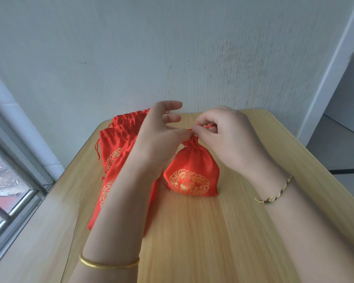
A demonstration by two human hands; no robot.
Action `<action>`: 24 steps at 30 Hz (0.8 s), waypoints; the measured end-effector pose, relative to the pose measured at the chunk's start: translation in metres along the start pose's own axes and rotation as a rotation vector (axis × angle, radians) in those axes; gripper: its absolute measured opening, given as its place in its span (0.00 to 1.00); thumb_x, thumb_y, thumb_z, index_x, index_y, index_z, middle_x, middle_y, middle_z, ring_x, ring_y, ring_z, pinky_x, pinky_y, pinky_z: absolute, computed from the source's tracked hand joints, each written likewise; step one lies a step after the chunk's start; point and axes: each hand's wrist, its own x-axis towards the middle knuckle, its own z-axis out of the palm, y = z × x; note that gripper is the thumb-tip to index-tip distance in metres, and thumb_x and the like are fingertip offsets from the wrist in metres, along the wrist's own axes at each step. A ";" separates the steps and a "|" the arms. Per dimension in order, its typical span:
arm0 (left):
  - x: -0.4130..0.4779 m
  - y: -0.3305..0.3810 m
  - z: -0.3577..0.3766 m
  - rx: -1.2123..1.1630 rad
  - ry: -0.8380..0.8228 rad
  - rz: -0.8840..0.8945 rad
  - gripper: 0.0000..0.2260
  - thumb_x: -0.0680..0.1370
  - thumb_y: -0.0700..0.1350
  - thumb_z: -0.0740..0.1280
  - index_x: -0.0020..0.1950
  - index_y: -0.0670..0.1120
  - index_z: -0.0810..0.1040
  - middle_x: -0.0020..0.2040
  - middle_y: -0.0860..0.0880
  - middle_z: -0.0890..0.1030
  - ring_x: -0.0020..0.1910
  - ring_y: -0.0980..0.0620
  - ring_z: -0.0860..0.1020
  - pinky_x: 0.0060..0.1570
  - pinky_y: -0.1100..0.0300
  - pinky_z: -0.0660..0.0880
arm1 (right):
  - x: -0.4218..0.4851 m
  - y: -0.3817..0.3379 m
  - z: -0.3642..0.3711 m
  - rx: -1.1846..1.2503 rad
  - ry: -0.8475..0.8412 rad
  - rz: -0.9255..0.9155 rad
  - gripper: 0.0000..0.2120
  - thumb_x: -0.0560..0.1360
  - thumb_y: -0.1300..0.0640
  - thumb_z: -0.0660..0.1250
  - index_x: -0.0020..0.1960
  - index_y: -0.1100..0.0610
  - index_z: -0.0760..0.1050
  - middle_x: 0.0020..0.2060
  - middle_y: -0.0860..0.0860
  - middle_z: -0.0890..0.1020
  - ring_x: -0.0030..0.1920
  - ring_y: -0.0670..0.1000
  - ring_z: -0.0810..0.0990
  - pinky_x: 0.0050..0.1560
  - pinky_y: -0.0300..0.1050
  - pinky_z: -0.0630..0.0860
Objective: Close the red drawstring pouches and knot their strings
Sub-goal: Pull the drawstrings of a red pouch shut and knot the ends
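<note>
Right hand [227,135]: fingers curled, pinching the red string [209,126] just above the pouch mouth; braided bracelet [274,190] on the wrist. Left hand [161,135]: thumb and forefinger pinch the same string at the gathered neck, fingertips touching those of the right hand, the other fingers held out straight; gold bangle [108,264] on the forearm. Red pouch [192,170]: one, upright on the worktop [213,231] below both hands, mouth drawn shut, gold floral motif on its front. Pile of red pouches [119,152]: several, lying flat and overlapped to the left, partly hidden by the left forearm, mouths towards the wall [172,48]. Window [8,190] at far left.
</note>
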 end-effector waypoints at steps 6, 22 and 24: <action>0.001 0.002 0.003 0.141 0.100 0.204 0.16 0.71 0.33 0.67 0.50 0.52 0.72 0.51 0.49 0.75 0.37 0.53 0.76 0.40 0.56 0.75 | 0.002 0.005 0.000 0.434 -0.049 0.164 0.07 0.73 0.61 0.67 0.36 0.58 0.78 0.27 0.42 0.74 0.27 0.38 0.70 0.31 0.31 0.64; 0.001 0.000 0.004 0.465 0.098 0.343 0.04 0.71 0.44 0.73 0.45 0.50 0.83 0.50 0.52 0.74 0.39 0.64 0.73 0.41 0.77 0.68 | 0.003 0.011 0.002 1.098 -0.129 0.586 0.13 0.75 0.63 0.65 0.32 0.57 0.70 0.25 0.49 0.66 0.22 0.43 0.61 0.22 0.34 0.58; 0.001 0.000 0.006 0.501 0.108 0.372 0.04 0.71 0.44 0.73 0.45 0.49 0.83 0.48 0.53 0.74 0.41 0.62 0.73 0.42 0.75 0.68 | 0.003 0.010 0.000 1.072 -0.114 0.555 0.13 0.74 0.63 0.65 0.31 0.57 0.72 0.25 0.49 0.66 0.23 0.43 0.61 0.22 0.34 0.58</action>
